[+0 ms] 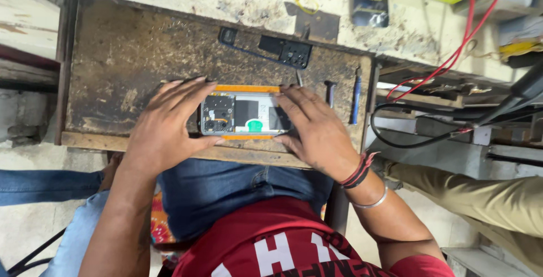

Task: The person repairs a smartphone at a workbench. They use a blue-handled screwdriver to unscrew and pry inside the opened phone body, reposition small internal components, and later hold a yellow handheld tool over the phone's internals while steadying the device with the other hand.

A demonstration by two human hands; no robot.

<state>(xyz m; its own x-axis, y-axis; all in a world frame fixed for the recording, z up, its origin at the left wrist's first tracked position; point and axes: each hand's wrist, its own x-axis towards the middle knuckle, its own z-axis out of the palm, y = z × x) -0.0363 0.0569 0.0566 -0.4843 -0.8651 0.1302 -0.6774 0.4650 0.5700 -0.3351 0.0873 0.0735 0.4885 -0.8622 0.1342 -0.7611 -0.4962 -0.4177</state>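
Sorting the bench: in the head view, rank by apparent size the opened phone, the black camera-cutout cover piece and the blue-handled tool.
1. Opened phone with orange edges, both hands gripping it.
2. Black camera-cutout cover piece.
3. Blue-handled tool, slimmest.

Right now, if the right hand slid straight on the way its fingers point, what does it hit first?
The right hand points left across the opened phone; next in line is probably the left hand gripping the other end.

Worn bench clutter

Black phone back cover and blue-handled screwdriver lying on scarred wooden tray; yellow rubber band higher up on stained worktop, red wires trailing at right.
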